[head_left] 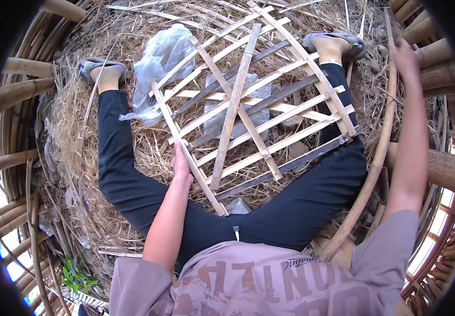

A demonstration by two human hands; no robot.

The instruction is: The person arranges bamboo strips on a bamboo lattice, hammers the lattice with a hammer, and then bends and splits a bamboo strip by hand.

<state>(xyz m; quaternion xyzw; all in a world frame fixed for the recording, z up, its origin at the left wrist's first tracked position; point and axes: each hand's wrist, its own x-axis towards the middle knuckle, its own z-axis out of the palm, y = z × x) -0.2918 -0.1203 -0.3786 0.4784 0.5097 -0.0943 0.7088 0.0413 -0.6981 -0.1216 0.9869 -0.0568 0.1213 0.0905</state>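
A lattice panel of split bamboo slats (232, 105) lies tilted across my lap and between my spread legs, with two crossing diagonal slats on top. My left hand (181, 166) grips its left side slat, thumb along the edge and the other fingers largely hidden. Far out to the right, my right hand (407, 59) is raised beside the bamboo poles, apart from the panel. Its fingers are curled, and what they hold, if anything, is too small to make out. A long bamboo pole (382, 142) curves past just left of that hand.
Dry straw (75, 131) covers the ground. A clear plastic bag (161, 63) lies behind the panel's left corner, and another plastic piece (238, 105) shows beneath the slats. Bamboo wall poles (25, 94) stand at left, with more poles (440, 63) at right.
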